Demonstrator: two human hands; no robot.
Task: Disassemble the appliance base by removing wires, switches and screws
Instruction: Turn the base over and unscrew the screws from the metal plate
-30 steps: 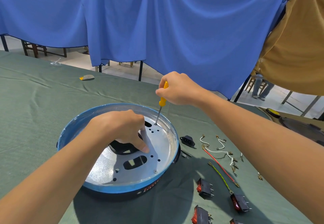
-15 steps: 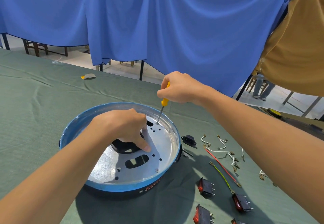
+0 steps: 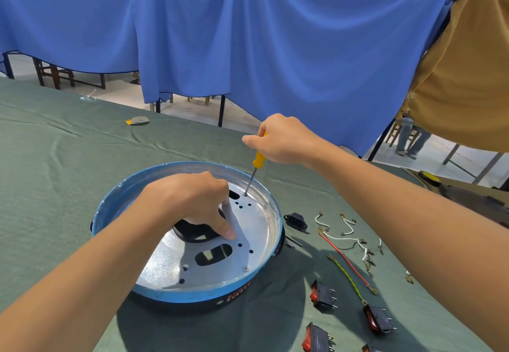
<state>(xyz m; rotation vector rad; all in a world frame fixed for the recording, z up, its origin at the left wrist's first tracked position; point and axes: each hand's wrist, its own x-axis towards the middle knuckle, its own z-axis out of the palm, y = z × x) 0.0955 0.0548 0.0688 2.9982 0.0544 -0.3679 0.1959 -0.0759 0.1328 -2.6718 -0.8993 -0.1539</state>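
Red switches (image 3: 322, 295), loose wires (image 3: 347, 260) lie right of base (image 3: 192, 293).

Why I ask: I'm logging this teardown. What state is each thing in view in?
appliance base: on the table, open side up.
metal plate: seated in the base.
screwdriver: gripped by right hand, tip on far screw.
left hand: thumb pressing on the plate.
near screw: in place.
switches: out, lying on the table.
wires: out, loose on the table.
power socket: out, beside the base.

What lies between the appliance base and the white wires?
In the head view, a black socket and a small dark pin lie on the cloth there.
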